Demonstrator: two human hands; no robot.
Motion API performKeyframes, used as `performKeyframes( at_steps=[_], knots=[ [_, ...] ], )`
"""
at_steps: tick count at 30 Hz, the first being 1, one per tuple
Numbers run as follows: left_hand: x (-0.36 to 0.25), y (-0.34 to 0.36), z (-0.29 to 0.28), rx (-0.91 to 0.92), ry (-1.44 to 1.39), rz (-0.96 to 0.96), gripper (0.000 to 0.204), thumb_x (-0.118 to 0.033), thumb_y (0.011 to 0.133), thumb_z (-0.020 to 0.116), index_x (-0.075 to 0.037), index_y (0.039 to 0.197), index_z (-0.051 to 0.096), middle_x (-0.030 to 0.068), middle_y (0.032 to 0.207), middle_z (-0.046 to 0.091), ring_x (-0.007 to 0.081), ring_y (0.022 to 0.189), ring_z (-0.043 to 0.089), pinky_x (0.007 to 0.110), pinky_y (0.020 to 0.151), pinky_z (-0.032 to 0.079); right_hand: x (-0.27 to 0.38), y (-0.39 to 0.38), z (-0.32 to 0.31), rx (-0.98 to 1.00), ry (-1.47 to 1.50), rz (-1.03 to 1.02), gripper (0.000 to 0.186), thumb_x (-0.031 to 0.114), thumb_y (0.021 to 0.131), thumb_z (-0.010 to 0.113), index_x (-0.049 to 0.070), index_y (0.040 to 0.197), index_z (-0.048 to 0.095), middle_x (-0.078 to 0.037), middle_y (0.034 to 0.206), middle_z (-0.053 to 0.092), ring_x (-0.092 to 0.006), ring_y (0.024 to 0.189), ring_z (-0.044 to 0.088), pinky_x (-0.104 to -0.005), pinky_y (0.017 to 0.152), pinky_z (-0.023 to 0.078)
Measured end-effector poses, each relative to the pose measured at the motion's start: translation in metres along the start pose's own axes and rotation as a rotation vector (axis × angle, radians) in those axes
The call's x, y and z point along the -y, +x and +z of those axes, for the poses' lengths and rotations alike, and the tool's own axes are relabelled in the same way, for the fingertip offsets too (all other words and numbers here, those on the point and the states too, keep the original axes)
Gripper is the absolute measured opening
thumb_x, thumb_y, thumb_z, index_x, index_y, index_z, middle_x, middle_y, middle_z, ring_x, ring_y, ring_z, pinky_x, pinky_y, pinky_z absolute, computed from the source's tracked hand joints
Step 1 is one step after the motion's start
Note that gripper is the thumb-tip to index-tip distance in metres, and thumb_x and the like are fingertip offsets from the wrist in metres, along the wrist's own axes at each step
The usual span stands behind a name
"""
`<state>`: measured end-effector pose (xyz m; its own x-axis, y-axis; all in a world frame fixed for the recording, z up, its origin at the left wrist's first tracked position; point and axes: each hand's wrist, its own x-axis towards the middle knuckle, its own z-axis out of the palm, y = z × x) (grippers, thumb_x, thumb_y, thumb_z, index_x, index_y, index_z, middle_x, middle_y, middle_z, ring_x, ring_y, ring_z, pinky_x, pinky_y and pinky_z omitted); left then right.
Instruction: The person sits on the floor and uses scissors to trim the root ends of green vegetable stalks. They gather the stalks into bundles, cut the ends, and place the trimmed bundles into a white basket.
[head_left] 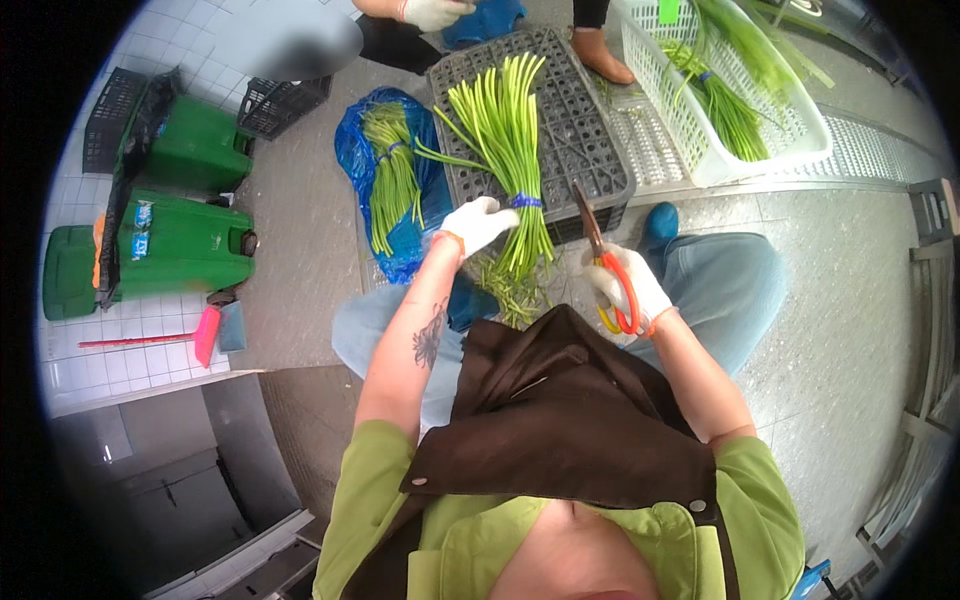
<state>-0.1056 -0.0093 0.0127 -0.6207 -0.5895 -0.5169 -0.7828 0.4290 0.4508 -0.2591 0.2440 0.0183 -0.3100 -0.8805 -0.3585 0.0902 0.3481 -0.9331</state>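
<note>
A bundle of long green vegetable stalks point(500, 130), tied with a blue band, lies on an upturned black plastic crate point(590, 130). Its cut ends hang over the crate's near edge. My left hand point(476, 226), in a white glove, rests against the bundle's left side near the band, fingers slightly apart. In my gloved right hand point(640, 285) is a pair of scissors point(593, 232) with orange-red handles; the blades point up and away, right of the stalks. Short stalk trimmings point(512, 290) lie below the bundle.
Left of the crate, another tied bundle point(392, 175) lies on a blue plastic bag point(350, 150). A white basket point(715, 165) with greens stands far right. Green bins point(185, 245) and a pink-headed broom point(207, 335) are at left. Another person's gloved hand point(436, 12) shows at the top.
</note>
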Motion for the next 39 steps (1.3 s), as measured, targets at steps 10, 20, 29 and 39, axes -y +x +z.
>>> performKeyframes(
  at_steps=[10,20,29,39],
  knots=[
    [-0.059,0.091,0.063,-0.436,-0.166,-0.519,0.089,-0.044,0.060,0.084,-0.002,0.130,0.048,0.0229,0.132,0.054,0.0360,0.121,0.058,0.045,0.101,0.048,0.082,0.059,-0.076,-0.063,-0.660,-0.425,0.027,0.029,0.082,0.068,0.007,0.098,0.064,-0.020,0.084,0.066,-0.0375,0.080,0.066,-0.0429,0.074,0.052],
    [-0.071,0.008,-0.041,0.044,-1.200,-0.109,0.036,-0.018,0.084,0.064,0.001,0.114,0.061,0.0109,0.094,0.069,0.0204,0.075,0.066,0.035,0.066,0.058,0.102,0.023,-0.084,-0.246,-0.559,-0.515,0.021,0.021,0.081,0.069,0.008,0.096,0.062,-0.018,0.070,0.061,-0.0377,0.067,0.064,-0.0424,0.060,0.051],
    [-0.250,0.037,-0.083,0.307,-1.246,0.541,0.039,-0.020,0.089,0.062,0.005,0.119,0.059,0.0148,0.102,0.069,0.0209,0.087,0.068,0.034,0.076,0.058,0.117,-0.005,-0.084,-0.483,-0.463,-0.852,0.017,0.008,0.071,0.070,0.011,0.087,0.066,-0.009,0.067,0.058,-0.0315,0.060,0.060,-0.0380,0.057,0.048],
    [-0.234,0.112,-0.048,0.245,-0.835,0.385,0.082,-0.050,0.089,0.065,-0.002,0.148,0.035,0.0172,0.140,0.049,0.0275,0.123,0.052,0.039,0.099,0.046,0.118,0.001,-0.102,-0.685,-0.558,-1.064,0.032,0.007,0.060,0.071,0.009,0.091,0.065,-0.006,0.062,0.054,-0.0314,0.055,0.055,-0.0393,0.053,0.043]
  ],
)
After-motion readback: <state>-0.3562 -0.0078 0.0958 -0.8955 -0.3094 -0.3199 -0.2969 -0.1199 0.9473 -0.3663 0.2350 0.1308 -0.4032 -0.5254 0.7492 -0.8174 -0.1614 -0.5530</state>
